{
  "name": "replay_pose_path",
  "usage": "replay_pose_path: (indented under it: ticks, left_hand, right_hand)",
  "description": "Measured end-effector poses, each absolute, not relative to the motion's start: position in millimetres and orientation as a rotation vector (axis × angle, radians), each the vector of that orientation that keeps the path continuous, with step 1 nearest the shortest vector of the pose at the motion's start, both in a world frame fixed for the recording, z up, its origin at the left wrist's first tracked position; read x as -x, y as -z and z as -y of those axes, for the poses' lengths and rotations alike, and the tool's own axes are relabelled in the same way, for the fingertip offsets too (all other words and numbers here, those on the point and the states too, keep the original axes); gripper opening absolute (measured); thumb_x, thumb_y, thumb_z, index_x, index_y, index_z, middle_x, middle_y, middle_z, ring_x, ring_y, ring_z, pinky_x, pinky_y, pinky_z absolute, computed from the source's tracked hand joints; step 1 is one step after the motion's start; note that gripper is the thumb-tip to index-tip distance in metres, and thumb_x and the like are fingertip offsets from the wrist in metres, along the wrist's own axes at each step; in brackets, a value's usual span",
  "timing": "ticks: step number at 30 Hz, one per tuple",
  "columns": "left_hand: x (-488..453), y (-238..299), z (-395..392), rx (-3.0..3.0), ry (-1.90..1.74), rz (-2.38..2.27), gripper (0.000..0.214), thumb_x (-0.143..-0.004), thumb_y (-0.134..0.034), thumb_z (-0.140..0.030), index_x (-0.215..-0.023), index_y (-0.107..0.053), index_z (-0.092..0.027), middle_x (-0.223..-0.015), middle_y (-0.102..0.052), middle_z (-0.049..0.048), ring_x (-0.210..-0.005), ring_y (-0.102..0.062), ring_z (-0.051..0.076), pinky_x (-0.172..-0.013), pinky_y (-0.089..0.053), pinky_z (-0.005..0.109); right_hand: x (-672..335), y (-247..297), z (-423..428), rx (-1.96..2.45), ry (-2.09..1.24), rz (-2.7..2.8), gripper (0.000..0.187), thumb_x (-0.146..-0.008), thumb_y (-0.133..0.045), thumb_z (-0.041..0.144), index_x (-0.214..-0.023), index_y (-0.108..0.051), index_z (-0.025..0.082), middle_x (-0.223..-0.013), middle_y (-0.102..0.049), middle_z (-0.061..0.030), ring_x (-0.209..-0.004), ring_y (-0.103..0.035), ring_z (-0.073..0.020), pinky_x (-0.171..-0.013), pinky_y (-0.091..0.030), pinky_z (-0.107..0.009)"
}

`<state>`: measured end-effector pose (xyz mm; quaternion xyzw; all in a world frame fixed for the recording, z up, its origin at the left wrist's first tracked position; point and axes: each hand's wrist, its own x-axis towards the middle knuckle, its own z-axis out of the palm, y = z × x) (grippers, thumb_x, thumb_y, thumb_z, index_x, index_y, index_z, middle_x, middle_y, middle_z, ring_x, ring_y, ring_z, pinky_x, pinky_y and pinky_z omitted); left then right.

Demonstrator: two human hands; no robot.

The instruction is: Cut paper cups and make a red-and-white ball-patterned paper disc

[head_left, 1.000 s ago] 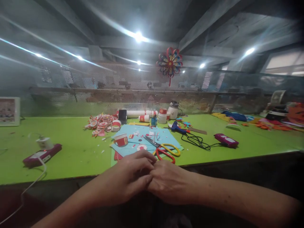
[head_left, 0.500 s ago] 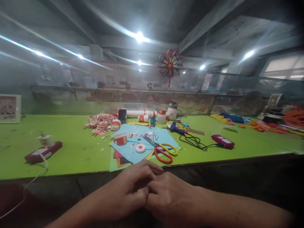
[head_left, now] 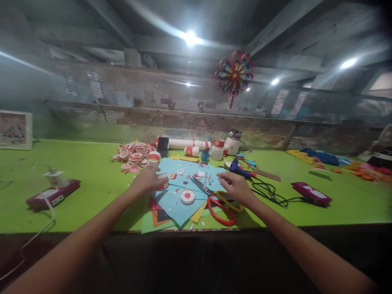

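Observation:
My left hand [head_left: 146, 178] is over the left side of the blue paper [head_left: 176, 208], its fingers slightly blurred and apart. It is beside a cut red-and-white paper cup [head_left: 163, 183], partly behind my fingers, and just below a paper cup ring [head_left: 154, 157]. I cannot tell whether it touches either. My right hand [head_left: 235, 186] hovers with loosely bent fingers over the paper's right side, holding nothing. Close to it are the scissors [head_left: 221, 216], with one red and one yellow handle, and a blue glue gun [head_left: 237, 167]. A round white disc with a red centre [head_left: 187, 197] lies between my hands.
A pile of paper cut-outs [head_left: 134, 154], a phone [head_left: 163, 146], paper cups [head_left: 191, 151], a blue bottle [head_left: 205, 155] and a white flask [head_left: 233, 143] stand behind. Purple power strips [head_left: 311, 194] lie at both sides, with black cable at right. A pinwheel flower [head_left: 234, 76] hangs above.
My hands, clasped together at the table's front edge before, have parted and reached forward over the paper, left hand to the left, right hand to the right. The view has shifted slightly.

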<state>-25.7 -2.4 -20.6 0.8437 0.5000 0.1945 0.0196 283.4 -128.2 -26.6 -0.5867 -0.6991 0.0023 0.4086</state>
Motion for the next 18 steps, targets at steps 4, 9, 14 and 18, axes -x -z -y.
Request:
replay_pose_path:
  ticks: [4, 9, 14, 18]
  left_hand:
    - [25, 31, -6, -2.625, -0.502, -1.590, 0.033, -0.080, -0.045, -0.042, -0.079, -0.062, -0.013, -0.085, -0.064, 0.0141, -0.079, -0.059, 0.026, -0.066, -0.042, 0.032]
    - [46, 22, -27, -2.664, -0.456, -1.585, 0.030, -0.081, -0.041, -0.037, -0.077, -0.062, -0.015, -0.084, -0.065, 0.0126, -0.076, -0.059, 0.024, -0.065, -0.041, 0.031]
    - [78, 17, -57, -2.718, -0.388, -1.475, 0.035, -0.077, -0.044, -0.043, -0.092, -0.064, -0.017, -0.105, -0.065, 0.0128, -0.096, -0.059, 0.029, -0.081, -0.045, 0.036]
    - [79, 13, -53, -2.746, -0.673, -1.549, 0.044, -0.079, -0.041, -0.038, -0.113, -0.056, -0.014, -0.125, -0.053, 0.0151, -0.111, -0.052, 0.032, -0.094, -0.040, 0.044]
  right_hand:
    - [-300, 35, 103, 1.540, -0.037, 1.655, 0.026, -0.083, -0.050, 0.027, -0.095, -0.068, 0.013, -0.090, -0.072, -0.0099, -0.064, -0.066, -0.0160, -0.062, -0.053, -0.030]
    - [-311, 34, 78, 1.613, -0.043, 1.590, 0.024, -0.082, -0.051, 0.023, -0.096, -0.069, 0.015, -0.092, -0.072, -0.0082, -0.068, -0.068, -0.0166, -0.065, -0.053, -0.028]
    - [-324, 19, 31, 1.761, -0.051, 1.574, 0.020, -0.087, -0.055, 0.025, -0.101, -0.065, 0.014, -0.098, -0.068, -0.0062, -0.081, -0.065, -0.0169, -0.075, -0.053, -0.032]
    - [-337, 9, -23, 1.893, -0.067, 1.569, 0.030, -0.090, -0.054, 0.031, -0.115, -0.055, 0.016, -0.115, -0.058, -0.0078, -0.096, -0.060, -0.0199, -0.080, -0.051, -0.040]
